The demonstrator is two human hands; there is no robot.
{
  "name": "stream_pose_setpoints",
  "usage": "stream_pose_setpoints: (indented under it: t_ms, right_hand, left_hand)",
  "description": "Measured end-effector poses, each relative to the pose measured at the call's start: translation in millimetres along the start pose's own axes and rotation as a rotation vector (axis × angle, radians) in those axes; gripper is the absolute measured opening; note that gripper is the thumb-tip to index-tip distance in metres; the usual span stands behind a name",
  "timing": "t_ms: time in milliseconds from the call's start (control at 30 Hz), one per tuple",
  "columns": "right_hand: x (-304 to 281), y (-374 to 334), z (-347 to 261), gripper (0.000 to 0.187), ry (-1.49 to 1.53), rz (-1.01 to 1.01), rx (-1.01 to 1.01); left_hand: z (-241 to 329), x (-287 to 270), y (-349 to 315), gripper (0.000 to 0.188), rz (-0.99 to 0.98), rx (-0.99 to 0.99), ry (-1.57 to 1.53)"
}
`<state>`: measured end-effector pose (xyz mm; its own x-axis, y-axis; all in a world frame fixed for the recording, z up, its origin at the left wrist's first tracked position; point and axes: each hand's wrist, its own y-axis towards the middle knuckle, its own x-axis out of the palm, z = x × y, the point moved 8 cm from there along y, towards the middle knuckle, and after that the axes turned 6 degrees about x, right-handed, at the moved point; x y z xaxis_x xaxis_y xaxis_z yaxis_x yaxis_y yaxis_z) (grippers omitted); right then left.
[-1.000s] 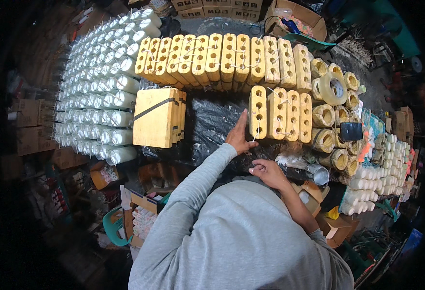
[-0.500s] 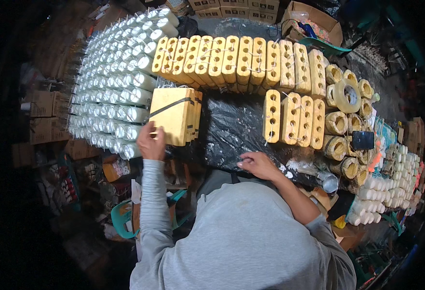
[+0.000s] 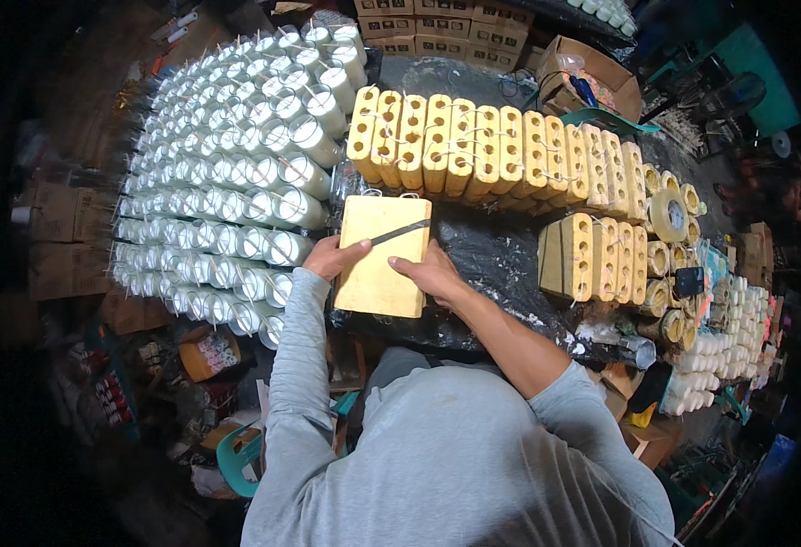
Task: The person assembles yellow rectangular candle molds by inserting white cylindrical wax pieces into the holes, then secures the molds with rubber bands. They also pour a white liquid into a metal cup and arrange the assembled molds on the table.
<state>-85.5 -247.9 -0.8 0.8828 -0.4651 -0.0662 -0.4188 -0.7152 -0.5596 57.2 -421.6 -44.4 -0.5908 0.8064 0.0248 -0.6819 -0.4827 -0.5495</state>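
Note:
A flat yellow block-shaped mold point(image 3: 378, 278), bound by a black band point(image 3: 402, 232), stands upright in front of me with its broad face toward me. My left hand point(image 3: 328, 259) grips its left edge, the thumb lying by the band. From the right, my right hand point(image 3: 431, 273) holds the opposite edge with its thumb on the face. The fingers behind the mold are hidden. Loops of pale string show at its top edge. Beyond it runs a row of similar yellow molds point(image 3: 485, 141) with round holes in their ends, and a shorter group point(image 3: 605, 260) stands to the right.
Many glass jars point(image 3: 277, 205) of white wax with wicks crowd the left. Black plastic point(image 3: 492, 264) covers the table. On the right are round yellow molds point(image 3: 656, 296), a tape roll point(image 3: 668, 215), a phone point(image 3: 689, 282), a metal cup point(image 3: 637, 351) and white candles point(image 3: 724, 342).
My right hand has come left from the table edge onto the mold, and both hands now grip it. The mold has turned to face me more squarely. The whole view has shifted.

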Motion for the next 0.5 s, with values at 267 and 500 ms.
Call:
stream_pose_setpoints:
  t_ms: [267,500]
  right_hand:
    - [-12.6,-60.0,-18.2,0.090,-0.224,0.245,-0.187]
    - [-26.7,-118.5,-41.3,0.096,-0.339,0.346,-0.322]
  left_hand:
    - [62.0,27.0,-74.2,0.070,-0.017,0.364,0.095]
    - [81.7,47.8,-113.9,0.082,0.009,0.468,0.081]
